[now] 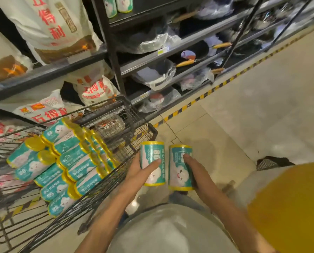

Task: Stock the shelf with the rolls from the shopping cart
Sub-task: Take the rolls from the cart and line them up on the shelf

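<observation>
Held two teal rolls w/ yellow end caps upright, side by side, over pale tiled floor (244,99), just right of cart. Left hand (139,170) wrapped round left roll (153,162), thumb across label front, fingers behind, closed firmly on it. Right hand (194,170) clasped right roll (180,168) from its right side, fingers laid over label. Rolls near each other, narrow gap between; couldn't tell if touching. Shopping cart (134,125), black wire, stood at left, close to shelf unit. Stack of same rolls (66,161) lay on their sides inside it, several rows, caps facing up-right. More rolls (118,4) stood upright on top shelf (152,10), dark metal, at upper centre. Lower shelves carried plastic-wrapped pans (160,42) w/ wooden handles. White sacks (50,24) w/ red characters sat on racks at left. Yellow-black hazard tape (216,86) ran along shelf base.
</observation>
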